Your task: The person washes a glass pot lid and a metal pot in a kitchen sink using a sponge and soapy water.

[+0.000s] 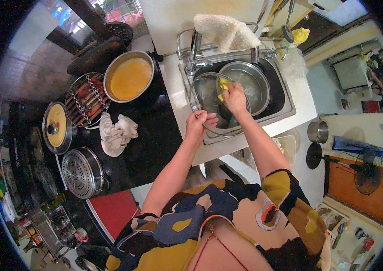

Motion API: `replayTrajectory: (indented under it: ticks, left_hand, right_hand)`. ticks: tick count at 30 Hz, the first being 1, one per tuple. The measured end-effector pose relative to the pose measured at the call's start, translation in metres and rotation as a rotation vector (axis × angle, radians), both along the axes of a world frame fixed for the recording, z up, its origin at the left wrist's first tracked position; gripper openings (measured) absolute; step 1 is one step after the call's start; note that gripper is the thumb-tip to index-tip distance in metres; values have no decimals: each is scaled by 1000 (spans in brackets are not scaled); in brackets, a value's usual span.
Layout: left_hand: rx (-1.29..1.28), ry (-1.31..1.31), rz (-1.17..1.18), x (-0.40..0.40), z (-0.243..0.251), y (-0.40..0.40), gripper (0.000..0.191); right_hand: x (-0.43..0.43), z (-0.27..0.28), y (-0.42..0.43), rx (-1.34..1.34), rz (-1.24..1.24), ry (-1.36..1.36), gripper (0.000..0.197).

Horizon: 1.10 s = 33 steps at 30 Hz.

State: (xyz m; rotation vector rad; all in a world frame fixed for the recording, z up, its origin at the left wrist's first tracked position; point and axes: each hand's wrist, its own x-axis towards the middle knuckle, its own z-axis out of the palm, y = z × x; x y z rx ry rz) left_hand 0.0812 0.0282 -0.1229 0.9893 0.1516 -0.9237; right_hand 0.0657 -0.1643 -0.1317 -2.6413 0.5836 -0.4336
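Over the sink, my left hand grips the near-left edge of a round, clear glass lid with a thin rim. My right hand presses a crumpled yellow cloth or sponge against the lid. Behind the lid, a round metal pan with cloudy water sits in the sink basin, partly covered by the lid and my right hand. A chrome faucet rises at the back of the sink, and a cream towel drapes over its neck.
Left on the black counter are a metal pan of orange-yellow food, a round wooden-slat trivet, a white cloth, a knobbed lid and a perforated steamer. A plastic bag hangs right of the sink.
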Motion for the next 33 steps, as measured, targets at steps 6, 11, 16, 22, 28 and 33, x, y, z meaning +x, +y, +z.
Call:
replayTrajectory:
  ticks: [6,11,16,22,28,33]
  left_hand:
    - [-85,85,-9,8,13,-11,29]
    - [-284,136,14,22,-3,-14,31]
    - [-131,134,7,18,4,-20,35]
    - [-251,128,-8,27,-12,-20,29]
    - [-86,146,-6,29,-12,-8,31]
    - [-44,83,-84,31,-21,7,22]
  right_hand:
    - [-22,-42,-47,341,-319,-18,42]
    - [-86,-30,-7,9,-178,1,34]
    - [-82,27,89,-65,52,-238,42]
    - [-75,46,115,13,239,-207,46]
    - [-151,17,95,-61,119,-3,49]
    - [-167,-14,58,134,-205,-14,45]
